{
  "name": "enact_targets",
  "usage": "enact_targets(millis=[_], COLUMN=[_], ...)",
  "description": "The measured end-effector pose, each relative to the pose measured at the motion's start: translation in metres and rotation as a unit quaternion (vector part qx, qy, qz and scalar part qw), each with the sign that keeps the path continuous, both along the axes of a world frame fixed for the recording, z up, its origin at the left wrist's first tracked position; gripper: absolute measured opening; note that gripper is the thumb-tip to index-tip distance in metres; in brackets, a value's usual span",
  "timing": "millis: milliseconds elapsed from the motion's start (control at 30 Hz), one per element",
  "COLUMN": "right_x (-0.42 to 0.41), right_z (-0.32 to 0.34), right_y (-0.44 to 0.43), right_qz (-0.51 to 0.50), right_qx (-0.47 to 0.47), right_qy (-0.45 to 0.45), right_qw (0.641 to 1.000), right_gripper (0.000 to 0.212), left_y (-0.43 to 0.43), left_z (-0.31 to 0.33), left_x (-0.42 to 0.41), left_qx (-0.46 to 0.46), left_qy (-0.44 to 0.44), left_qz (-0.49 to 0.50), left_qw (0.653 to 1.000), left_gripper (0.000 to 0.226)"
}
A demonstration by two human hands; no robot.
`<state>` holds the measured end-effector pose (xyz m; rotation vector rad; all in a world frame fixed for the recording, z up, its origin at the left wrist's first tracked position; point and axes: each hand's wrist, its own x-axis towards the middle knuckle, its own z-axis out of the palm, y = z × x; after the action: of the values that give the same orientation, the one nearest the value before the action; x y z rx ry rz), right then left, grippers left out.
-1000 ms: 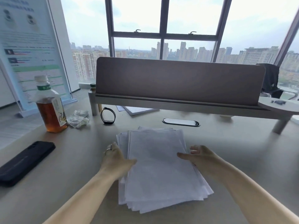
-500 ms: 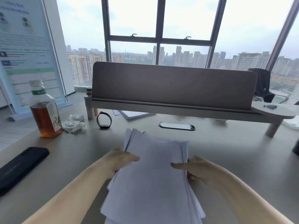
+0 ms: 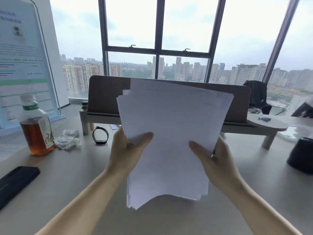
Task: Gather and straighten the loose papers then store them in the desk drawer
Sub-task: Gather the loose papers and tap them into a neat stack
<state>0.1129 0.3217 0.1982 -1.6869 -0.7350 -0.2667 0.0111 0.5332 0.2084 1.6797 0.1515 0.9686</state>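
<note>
A stack of white papers (image 3: 171, 133) stands upright in the air above the desk (image 3: 76, 175), its sheets fanned unevenly at the top and bottom edges. My left hand (image 3: 125, 150) grips the stack's left edge, thumb on the front. My right hand (image 3: 213, 158) holds the right edge, thumb across the front sheet. The stack's lower edge hangs free above the desk. No drawer is in view.
A tea bottle (image 3: 36, 126), crumpled wrap (image 3: 67, 139) and a black wristband (image 3: 100, 135) sit at the left. A black phone (image 3: 16, 182) lies near the left edge. A brown divider screen (image 3: 105, 97) crosses the back. A dark object (image 3: 302, 155) sits at right.
The papers lay flat on the desk a second ago. Both hands have lifted the stack and tipped it upright in front of the camera.
</note>
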Motion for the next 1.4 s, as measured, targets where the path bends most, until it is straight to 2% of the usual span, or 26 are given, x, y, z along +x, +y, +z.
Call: enact_targets(millis=[67,133,167,233,300,367,500,567,633,767,867,1000,1067,1167,1333,1400], right_x=[-0.012,-0.012,-0.01,-0.009,-0.016,-0.019,-0.02,-0.024,-0.028,-0.027,-0.027,-0.027,-0.026,-0.015,-0.018,-0.018], right_z=[-0.002,0.0,0.001,-0.005,-0.008,-0.011,-0.016,-0.018,-0.008,0.034,0.046,0.011,-0.002,-0.002,-0.018,-0.022], right_y=[0.005,0.002,-0.003,-0.014,-0.018,-0.015,-0.014,-0.011,-0.006,-0.007,-0.008,-0.011,-0.015,-0.024,-0.025,-0.024], right_qz=[0.011,0.02,0.034,0.05,0.048,0.012,-0.028,-0.032,-0.041,-0.031,-0.05,-0.038,-0.04,-0.041,0.012,0.005], right_qx=[0.058,0.115,0.125,0.135,0.128,0.106,0.084,0.086,0.108,0.139,0.153,0.099,0.066,0.05,0.103,0.113], right_qy=[-0.007,-0.003,0.003,0.041,0.08,0.062,0.033,0.024,0.002,-0.069,-0.099,-0.031,-0.008,0.024,0.115,0.121], right_qw=[0.998,0.993,0.992,0.989,0.987,0.992,0.995,0.995,0.993,0.987,0.982,0.994,0.997,0.998,0.988,0.986], right_gripper=[0.035,0.036,0.036,0.052,0.061,0.056,0.052,0.042,0.038,0.038,0.037,0.032,0.04,0.046,0.047,0.035], left_y=[-0.008,-0.006,-0.001,0.007,0.001,-0.009,-0.01,-0.018,-0.027,-0.023,-0.018,-0.003,-0.003,-0.004,-0.023,-0.026], left_z=[0.001,0.005,0.005,0.004,0.002,0.003,0.004,0.003,0.011,0.048,0.049,0.003,-0.01,-0.014,-0.028,-0.035], left_x=[-0.001,-0.002,-0.004,-0.008,-0.011,-0.006,-0.003,-0.004,-0.006,-0.009,-0.013,-0.007,-0.005,-0.002,-0.006,-0.004], left_qx=[0.008,0.01,0.002,-0.054,-0.06,-0.035,-0.098,-0.046,-0.023,0.003,0.042,-0.007,-0.022,-0.005,-0.052,-0.062], left_qy=[-0.01,-0.014,-0.012,-0.009,0.021,0.025,-0.013,0.015,-0.002,-0.1,-0.078,0.034,0.057,0.057,0.059,0.045], left_qz=[-0.005,-0.001,0.004,-0.016,-0.053,-0.058,-0.051,-0.037,-0.015,-0.008,-0.037,-0.066,-0.059,-0.051,-0.111,-0.099], left_qw=[1.0,1.0,1.0,0.998,0.997,0.997,0.994,0.998,1.0,0.995,0.995,0.997,0.996,0.997,0.991,0.992], left_gripper=[0.027,0.031,0.039,0.055,0.056,0.046,0.032,0.02,0.016,0.039,0.05,0.032,0.03,0.031,0.046,0.043])
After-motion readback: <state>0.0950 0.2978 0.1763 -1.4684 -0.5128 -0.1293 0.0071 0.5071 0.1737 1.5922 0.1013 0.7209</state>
